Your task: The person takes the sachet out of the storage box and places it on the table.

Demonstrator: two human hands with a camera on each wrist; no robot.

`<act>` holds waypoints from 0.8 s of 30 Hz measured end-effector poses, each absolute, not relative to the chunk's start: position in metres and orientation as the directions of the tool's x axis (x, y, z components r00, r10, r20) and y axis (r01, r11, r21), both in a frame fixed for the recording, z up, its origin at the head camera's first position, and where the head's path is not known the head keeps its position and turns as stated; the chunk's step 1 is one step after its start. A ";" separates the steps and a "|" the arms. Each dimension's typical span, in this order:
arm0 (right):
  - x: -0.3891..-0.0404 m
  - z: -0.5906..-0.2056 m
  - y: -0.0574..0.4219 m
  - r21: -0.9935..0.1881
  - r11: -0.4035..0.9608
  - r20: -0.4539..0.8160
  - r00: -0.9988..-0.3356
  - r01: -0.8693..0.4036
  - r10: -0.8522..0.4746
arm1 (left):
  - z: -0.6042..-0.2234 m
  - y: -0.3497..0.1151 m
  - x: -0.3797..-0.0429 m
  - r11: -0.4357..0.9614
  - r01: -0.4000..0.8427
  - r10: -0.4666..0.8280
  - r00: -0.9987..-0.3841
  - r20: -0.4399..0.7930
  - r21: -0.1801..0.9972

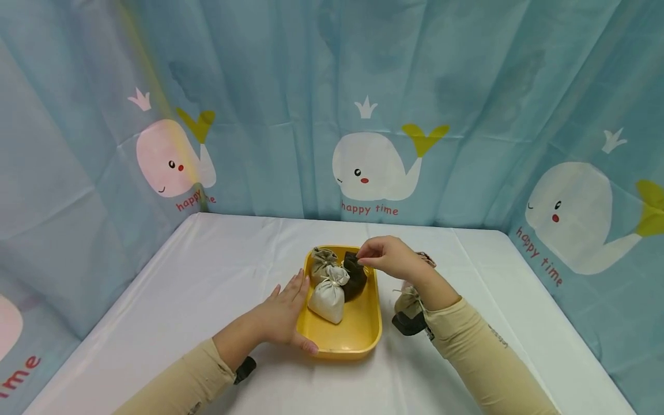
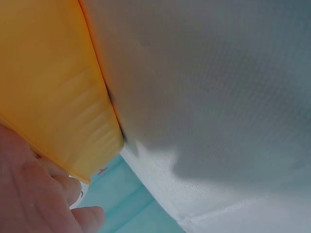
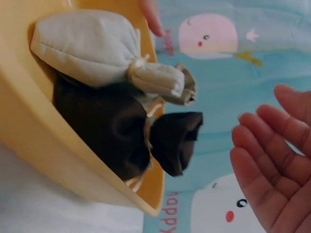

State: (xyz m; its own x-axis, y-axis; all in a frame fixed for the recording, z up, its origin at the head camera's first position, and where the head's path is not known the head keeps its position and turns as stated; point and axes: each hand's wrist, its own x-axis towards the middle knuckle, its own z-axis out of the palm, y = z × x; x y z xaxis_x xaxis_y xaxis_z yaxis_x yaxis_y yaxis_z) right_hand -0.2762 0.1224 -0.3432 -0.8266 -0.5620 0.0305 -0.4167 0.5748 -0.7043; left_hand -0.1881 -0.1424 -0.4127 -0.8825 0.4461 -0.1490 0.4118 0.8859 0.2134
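A yellow plastic tub [image 1: 353, 341] holds three small drawstring pouches: a white one [image 1: 328, 302], a grey-beige one [image 1: 323, 259] and a black one [image 3: 104, 128]. My left hand [image 1: 284, 314] lies against the tub's left side with fingers extended, the thumb at the near rim. In the left wrist view its fingers [image 2: 53, 189] touch the tub's edge. Above the black pouch's gathered neck is my right hand [image 1: 391, 258]. The right wrist view shows that hand [image 3: 277, 165] apart from the pouch, its fingers loosely bent and nothing between them.
Right of the tub, partly under my right forearm, sit more pouches, among them a beige one [image 1: 408, 302] and a black one [image 1: 410, 324]. Another dark piece of cloth [image 1: 245, 370] shows beside my left wrist. A blue whale-print curtain [image 1: 290, 115] hangs behind the white-covered table [image 1: 223, 259].
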 end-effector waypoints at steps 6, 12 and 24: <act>-0.279 -0.350 0.113 -0.696 0.611 -0.033 -0.834 -0.377 -0.551 | -0.413 -0.142 -0.189 0.889 0.410 0.442 -0.885 -0.148 0.204; -0.283 -0.359 0.108 -0.689 0.656 -0.113 -0.848 -0.309 -0.518 | -0.414 -0.140 -0.188 0.889 0.404 0.439 -0.885 -0.151 0.216; -0.287 -0.368 0.094 -0.659 0.710 -0.195 -0.855 -0.249 -0.481 | -0.413 -0.140 -0.187 0.895 0.384 0.424 -0.890 -0.166 0.227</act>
